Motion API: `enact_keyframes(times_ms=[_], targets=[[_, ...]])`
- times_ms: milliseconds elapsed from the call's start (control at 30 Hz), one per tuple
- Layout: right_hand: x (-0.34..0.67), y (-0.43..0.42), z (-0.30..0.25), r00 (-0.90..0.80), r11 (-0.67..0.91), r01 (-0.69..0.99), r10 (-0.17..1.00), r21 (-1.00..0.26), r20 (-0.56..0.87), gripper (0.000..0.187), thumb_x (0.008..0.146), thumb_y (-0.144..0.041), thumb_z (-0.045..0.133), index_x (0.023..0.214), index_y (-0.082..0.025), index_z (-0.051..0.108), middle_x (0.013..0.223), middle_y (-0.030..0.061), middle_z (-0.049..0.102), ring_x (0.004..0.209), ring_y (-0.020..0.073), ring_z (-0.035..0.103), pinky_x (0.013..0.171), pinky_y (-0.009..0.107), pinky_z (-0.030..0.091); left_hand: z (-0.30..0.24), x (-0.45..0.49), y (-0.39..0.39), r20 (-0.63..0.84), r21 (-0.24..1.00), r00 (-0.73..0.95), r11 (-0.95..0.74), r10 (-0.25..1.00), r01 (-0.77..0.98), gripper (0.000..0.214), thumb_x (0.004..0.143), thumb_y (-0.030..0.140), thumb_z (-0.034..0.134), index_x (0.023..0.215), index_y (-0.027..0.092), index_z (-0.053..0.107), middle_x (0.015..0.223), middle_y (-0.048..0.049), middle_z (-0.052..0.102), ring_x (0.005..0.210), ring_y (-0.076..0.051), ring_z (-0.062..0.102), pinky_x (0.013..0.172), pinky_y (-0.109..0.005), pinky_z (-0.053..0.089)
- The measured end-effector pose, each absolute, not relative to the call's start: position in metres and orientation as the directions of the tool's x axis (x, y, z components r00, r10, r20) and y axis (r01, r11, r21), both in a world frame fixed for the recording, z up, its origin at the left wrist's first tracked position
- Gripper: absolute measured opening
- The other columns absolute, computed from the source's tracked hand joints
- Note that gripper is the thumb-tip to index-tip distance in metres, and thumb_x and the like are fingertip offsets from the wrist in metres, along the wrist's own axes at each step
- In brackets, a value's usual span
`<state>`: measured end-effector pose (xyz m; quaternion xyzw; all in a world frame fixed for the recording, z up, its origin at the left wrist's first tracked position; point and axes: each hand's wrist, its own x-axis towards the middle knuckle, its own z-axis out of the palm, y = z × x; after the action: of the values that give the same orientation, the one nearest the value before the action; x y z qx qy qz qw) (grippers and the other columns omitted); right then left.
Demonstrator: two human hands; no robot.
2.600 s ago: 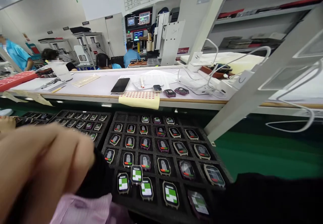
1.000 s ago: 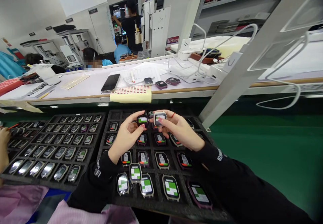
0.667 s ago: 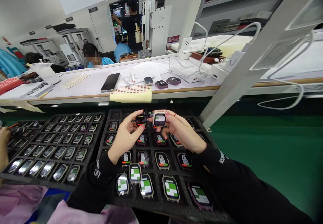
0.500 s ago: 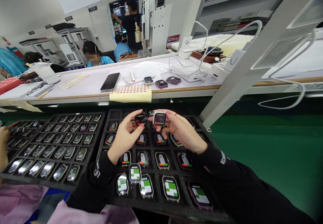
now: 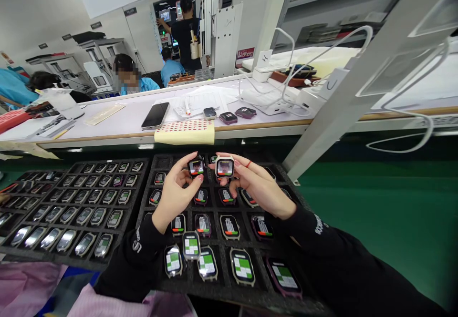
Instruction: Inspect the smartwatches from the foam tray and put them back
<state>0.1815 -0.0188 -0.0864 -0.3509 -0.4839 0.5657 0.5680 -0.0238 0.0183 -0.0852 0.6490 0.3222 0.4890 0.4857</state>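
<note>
My left hand [image 5: 177,188] grips a black smartwatch case [image 5: 196,166] between thumb and fingers, its screen facing me. In my right hand [image 5: 255,181] is a smartwatch case with a pale frame [image 5: 225,167], held up beside the first one. Both screens show a picture with a red and green strip at the bottom. Beneath my hands lies a black foam tray [image 5: 214,286] of watch cases in square pockets. Several show white, red and green patterns; the front row shows green and white blocks. One pale watch [image 5: 191,245] rests across others near the front.
Another foam tray [image 5: 138,212] of watches lies to the left. Behind, a bench [image 5: 132,121] bears a phone [image 5: 155,116], papers, a dotted yellow sheet [image 5: 184,132], several watches and white cables. A slanted grey post [image 5: 322,102] stands at right. Other people work beyond the bench.
Both held watches have shifted slightly left and tilted, and their screens now show a brighter picture. At the far left, a co-worker's hand has moved down and mostly out of view.
</note>
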Motion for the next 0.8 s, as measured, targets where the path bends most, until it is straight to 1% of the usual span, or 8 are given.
enact_keyframes(times_ms=[133,333,400,533,800], targets=[[0.1812,-0.0188,-0.0859,-0.102,0.116,-0.312,0.983,-0.943,0.154,0.052,0.09,-0.056,0.07,0.129,-0.023,0.065,0.118,0.0131,0.069,0.074,0.0184,0.063,0.047,0.025,0.05,-0.0854,-0.0236,0.0177,0.324,0.944,0.311,-0.326,0.893,-0.049,0.053,0.085,0.026,0.074,0.136,0.025,0.06,0.129,-0.0082,0.063,0.094,-0.013,0.065,0.081,-0.021,0.056],[0.1808,-0.0198,-0.0855,-0.1,0.118,-0.286,0.983,-0.951,0.152,0.052,0.091,-0.057,0.067,0.13,-0.023,0.065,0.119,0.0139,0.069,0.076,0.0194,0.063,0.047,0.026,0.051,-0.0839,-0.0224,0.0175,0.326,0.944,0.296,-0.328,0.898,-0.046,0.052,0.085,0.03,0.074,0.135,0.024,0.06,0.127,-0.0086,0.064,0.094,-0.015,0.065,0.081,-0.024,0.057],[0.1807,-0.0205,-0.0852,-0.113,0.122,-0.277,0.981,-0.953,0.158,0.053,0.09,-0.054,0.069,0.133,-0.023,0.064,0.123,0.0141,0.068,0.078,0.0198,0.063,0.049,0.027,0.052,-0.0828,-0.0222,0.0174,0.321,0.946,0.284,-0.322,0.904,-0.046,0.052,0.085,0.031,0.074,0.134,0.024,0.06,0.126,-0.0087,0.064,0.095,-0.015,0.065,0.08,-0.024,0.057],[0.1803,-0.0207,-0.0854,-0.146,0.161,-0.221,0.97,-0.962,0.196,0.06,0.086,-0.045,0.078,0.139,-0.024,0.058,0.127,0.0142,0.066,0.08,0.0196,0.062,0.051,0.028,0.055,-0.081,-0.022,0.017,0.314,0.949,0.268,-0.314,0.911,-0.044,0.053,0.083,0.031,0.076,0.132,0.023,0.061,0.125,-0.0088,0.065,0.094,-0.016,0.065,0.078,-0.024,0.057],[0.1805,-0.0186,-0.088,-0.137,0.163,-0.222,0.971,-0.961,0.196,0.06,0.084,-0.044,0.08,0.136,-0.022,0.058,0.124,0.0143,0.067,0.078,0.0183,0.062,0.05,0.027,0.055,-0.083,-0.023,0.0185,0.319,0.945,0.248,-0.326,0.915,-0.014,0.047,0.085,0.028,0.072,0.13,0.022,0.062,0.123,-0.0082,0.066,0.094,-0.015,0.065,0.076,-0.022,0.056]])
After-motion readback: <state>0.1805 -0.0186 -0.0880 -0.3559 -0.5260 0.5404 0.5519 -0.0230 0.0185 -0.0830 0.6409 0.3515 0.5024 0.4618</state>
